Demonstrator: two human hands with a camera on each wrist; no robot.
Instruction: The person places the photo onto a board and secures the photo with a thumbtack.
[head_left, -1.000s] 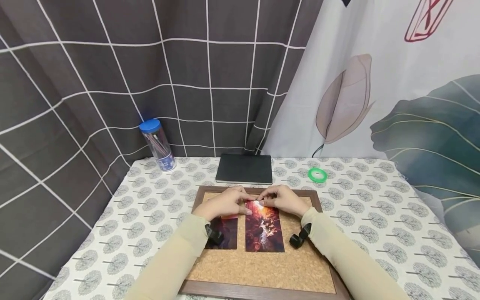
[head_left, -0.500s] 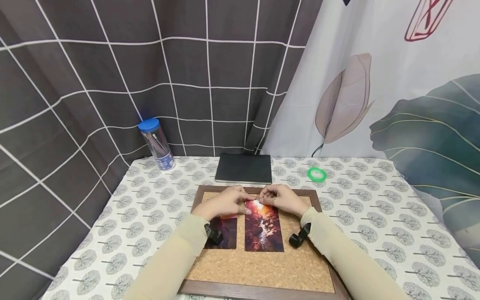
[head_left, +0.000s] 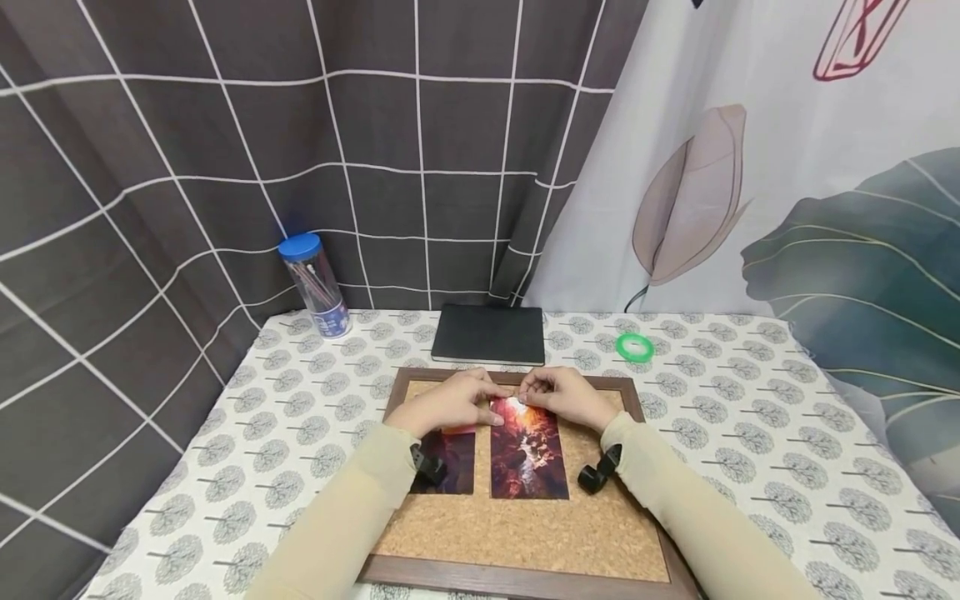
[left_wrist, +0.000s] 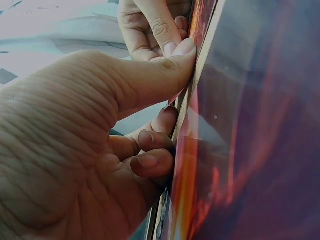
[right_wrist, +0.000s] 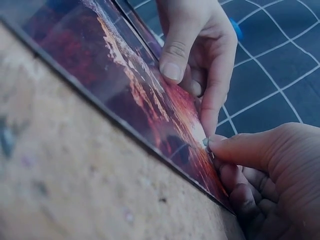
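A red-and-dark photo print [head_left: 529, 467] lies upright on a cork board [head_left: 525, 537] with a brown wooden frame. My left hand [head_left: 456, 403] rests at its upper left, thumb pressing the surface and index finger reaching along the top edge. My right hand [head_left: 568, 395] is at the middle of that edge. Between its thumb and index finger it pinches a tiny, pale greenish pin-like thing [right_wrist: 205, 142], mostly hidden by the fingertips. The two hands' fingertips nearly meet there. To the left, a second dark print [head_left: 456, 462] is partly covered by my left hand and wrist camera.
Behind the board lies a black notebook [head_left: 488, 333]. A green tape roll [head_left: 634, 347] sits at the back right. At the back left stands a clear jar with a blue lid [head_left: 318, 287]. Tree-patterned cloth [head_left: 757, 467] covers the table; curtains [head_left: 375, 192] hang behind it.
The right fingers have drawn in slightly at the print's top edge. The left hand and the print keep their places; the head view shifts a little.
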